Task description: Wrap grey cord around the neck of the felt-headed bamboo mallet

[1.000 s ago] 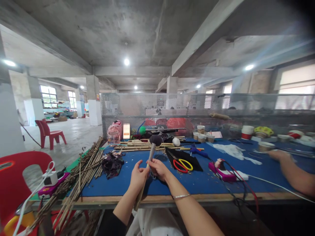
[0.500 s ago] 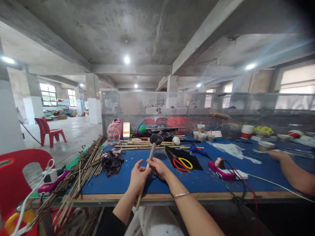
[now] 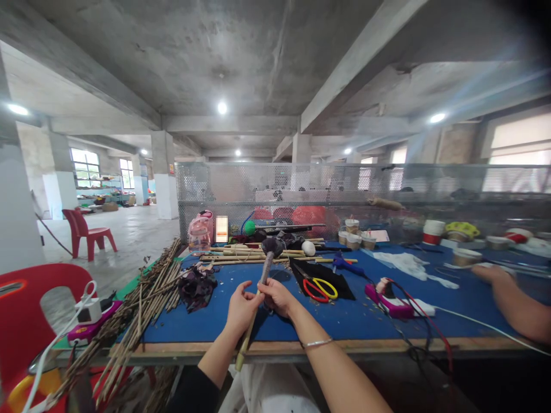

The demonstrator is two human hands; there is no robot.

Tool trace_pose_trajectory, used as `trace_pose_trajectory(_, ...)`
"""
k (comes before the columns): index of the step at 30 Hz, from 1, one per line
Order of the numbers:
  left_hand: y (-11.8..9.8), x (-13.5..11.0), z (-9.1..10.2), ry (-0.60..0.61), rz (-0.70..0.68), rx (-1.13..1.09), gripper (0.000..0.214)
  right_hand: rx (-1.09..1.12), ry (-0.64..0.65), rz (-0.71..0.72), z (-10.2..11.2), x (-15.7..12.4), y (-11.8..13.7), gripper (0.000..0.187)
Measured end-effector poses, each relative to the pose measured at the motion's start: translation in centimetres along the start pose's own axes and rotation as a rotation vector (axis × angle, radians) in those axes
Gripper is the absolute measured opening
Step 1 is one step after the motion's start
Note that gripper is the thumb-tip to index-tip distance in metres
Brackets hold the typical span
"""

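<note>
Between my hands is a bamboo stick (image 3: 247, 343) with a dark, rounded head and a greyish wrapping along its upper part. It slants upward, away from me, over the table's front edge. My left hand (image 3: 242, 304) pinches the stick below the wrapping. My right hand (image 3: 276, 296), wearing a bracelet at the wrist, has its fingers closed on it just above, at the wrapping's lower end. Right of my hands, scissors (image 3: 319, 289) with red and yellow handles lie on a black cloth (image 3: 342, 281). A crumpled dark cloth (image 3: 196, 285) is to the left.
Dried stalks (image 3: 148, 301) spread over the table's left end. Bamboo sticks (image 3: 241, 258) and a white ball (image 3: 308, 248) lie farther back. A blue glue gun (image 3: 345, 264) and a purple power strip (image 3: 394, 304) with cables are at right, near another person's arm (image 3: 514, 301).
Both hands keep their grip on the stick, with only a slight shift in the stick's tilt. The whole view has dropped a little.
</note>
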State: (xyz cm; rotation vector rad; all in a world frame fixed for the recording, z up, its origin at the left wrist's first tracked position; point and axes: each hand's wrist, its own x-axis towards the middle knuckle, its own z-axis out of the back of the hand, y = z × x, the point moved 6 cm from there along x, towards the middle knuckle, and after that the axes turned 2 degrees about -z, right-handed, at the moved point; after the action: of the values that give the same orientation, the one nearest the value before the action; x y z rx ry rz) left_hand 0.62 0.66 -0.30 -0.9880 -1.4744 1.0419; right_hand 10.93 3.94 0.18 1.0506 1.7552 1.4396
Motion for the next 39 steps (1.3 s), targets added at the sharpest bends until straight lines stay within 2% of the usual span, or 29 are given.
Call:
trace_pose_trajectory(4,0.5,-0.3,-0.2,0.069,0.127,-0.161,0.076,0.040,0.042,-0.031,-0.3,-0.3,0.1,0.039)
trace_pose_trajectory(7,0.5,-0.7,-0.6,0.120,0.168,-0.196,0.075,0.038,0.054,-0.050,-0.4,-0.3,-0.2,0.039)
trace_pose_trajectory(10,0.0,-0.9,-0.4,0.101,0.079,-0.126,0.067,0.027,0.032,-0.030,-0.1,-0.1,-0.4,0.038)
trace_pose_trajectory(13,-0.5,-1.0,0.0,0.046,0.001,-0.061,0.067,0.016,0.006,-0.006,0.2,-0.1,-0.3,0.037)
trace_pose_trajectory(18,-0.5,-1.2,-0.1,0.093,0.088,-0.105,0.075,0.023,0.056,-0.005,-0.2,-0.3,-0.1,0.037)
trace_pose_trajectory(21,-0.3,-1.4,-0.4,0.137,0.133,-0.105,0.072,0.023,0.042,-0.014,-0.2,-0.3,0.0,0.037)
trace_pose_trajectory(27,-0.5,-1.1,0.2,0.029,-0.023,-0.031,0.065,0.000,0.009,-0.005,-0.1,-0.2,-0.1,0.034)
trace_pose_trajectory(30,-0.4,-1.0,0.4,0.021,-0.002,-0.036,0.070,0.009,0.028,-0.005,-0.1,-0.3,-0.1,0.035)
trace_pose_trajectory(35,-0.5,-1.4,-0.2,0.095,0.109,-0.089,0.070,0.024,0.054,-0.013,-0.3,-0.5,0.1,0.038)
trace_pose_trajectory(39,-0.8,-1.3,0.0,0.052,0.005,-0.025,0.063,-0.018,0.030,-0.005,-0.3,-0.4,0.0,0.038)
